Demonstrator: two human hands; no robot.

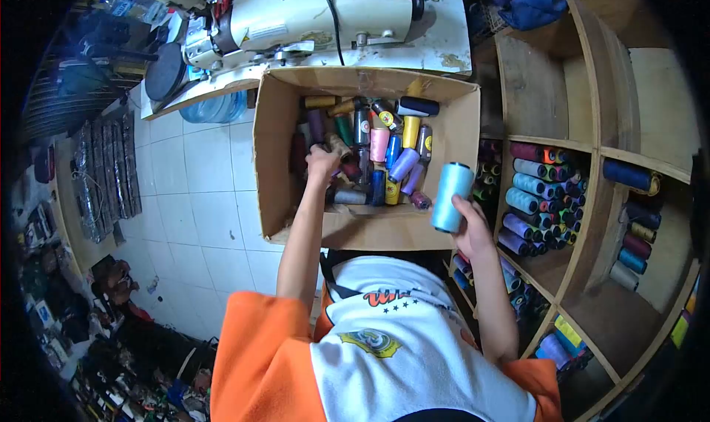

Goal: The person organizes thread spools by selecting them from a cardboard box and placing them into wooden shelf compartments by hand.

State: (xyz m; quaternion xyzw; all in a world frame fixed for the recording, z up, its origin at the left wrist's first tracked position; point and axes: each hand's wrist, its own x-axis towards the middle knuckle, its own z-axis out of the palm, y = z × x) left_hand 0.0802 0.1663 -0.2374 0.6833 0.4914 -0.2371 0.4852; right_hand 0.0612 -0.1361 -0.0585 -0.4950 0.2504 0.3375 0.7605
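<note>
Right hand [473,233]: fingers clamped on light-blue spool [452,198], near right corner of box [277,178] | Left hand [323,161]: inside box, at beige spool [339,147]; cannot tell finger state

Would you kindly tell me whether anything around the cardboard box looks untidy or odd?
Yes: the thread spools inside the cardboard box lie jumbled at mixed angles, unlike the neatly stacked spools on the wooden shelf.

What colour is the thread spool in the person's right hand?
Light blue; the head view shows the thread spool in the right hand best.
</note>
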